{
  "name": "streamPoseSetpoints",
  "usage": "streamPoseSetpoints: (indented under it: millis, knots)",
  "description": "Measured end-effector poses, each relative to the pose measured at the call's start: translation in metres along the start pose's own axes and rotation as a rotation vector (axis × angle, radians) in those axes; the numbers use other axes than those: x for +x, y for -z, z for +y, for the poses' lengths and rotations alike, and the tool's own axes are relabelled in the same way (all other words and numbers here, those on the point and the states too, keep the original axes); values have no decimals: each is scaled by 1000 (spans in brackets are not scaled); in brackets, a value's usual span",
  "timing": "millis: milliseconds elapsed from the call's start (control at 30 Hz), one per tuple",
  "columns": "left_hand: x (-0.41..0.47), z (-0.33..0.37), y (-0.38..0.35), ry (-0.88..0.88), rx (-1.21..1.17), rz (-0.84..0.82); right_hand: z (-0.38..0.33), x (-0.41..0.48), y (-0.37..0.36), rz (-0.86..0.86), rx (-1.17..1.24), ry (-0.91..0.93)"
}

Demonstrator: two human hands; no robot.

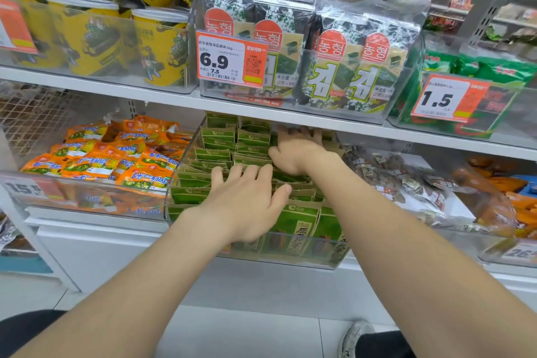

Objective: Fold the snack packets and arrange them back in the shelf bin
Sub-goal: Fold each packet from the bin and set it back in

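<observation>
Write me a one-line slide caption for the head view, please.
Left hand rests on green snack packets in the clear shelf bin; right hand reaches deeper in.

Bright even store light, edges bowed, slight softness

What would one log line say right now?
stage: arranging | left hand: flat on green packets | right hand: touching rear packets | clear bin: nearly full

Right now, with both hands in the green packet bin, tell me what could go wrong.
The left hand lies flat on the green packets; pressing harder could crush them or flatten the rows.
The right hand reaches far back under the upper shelf, where knuckles might scrape.
Packets at the front of the clear bin lean unevenly and could topple.
</observation>
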State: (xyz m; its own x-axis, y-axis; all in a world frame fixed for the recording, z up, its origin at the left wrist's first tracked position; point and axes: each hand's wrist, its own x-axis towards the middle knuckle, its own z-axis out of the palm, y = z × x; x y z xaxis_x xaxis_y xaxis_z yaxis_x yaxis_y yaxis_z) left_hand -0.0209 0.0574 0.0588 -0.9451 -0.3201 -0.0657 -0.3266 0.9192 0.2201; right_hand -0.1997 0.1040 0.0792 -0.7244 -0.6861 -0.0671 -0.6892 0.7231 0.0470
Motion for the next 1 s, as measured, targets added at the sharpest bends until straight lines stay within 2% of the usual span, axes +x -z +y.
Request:
streamPoseSetpoints:
  millis: [67,200,367,500,600,700,800,900,1000]
  knots:
    - [-1,1,1,1,1,-19,-3,-10,0,74,0,51]
    - [-2,3,1,3,21,-44,0,-13,-3,-72,109,70]
    - [-5,-1,0,-32,49,-37,2,-1,1,-118,135,75]
    - [-7,-1,0,-25,75,-59,16,-17,4,-22,207,140]
    - [-9,2,1,-59,114,23,37,-47,6,65,156,141]
    - [-9,7,4,-157,25,115,53,-81,10,158,88,63]
    - [-10,12,6,-264,-27,175,62,-104,10,226,148,5]
    - [-10,22,2,-308,20,232,71,-121,13,183,253,60]
    - [-5,32,0,-248,105,314,80,-138,19,113,311,118]
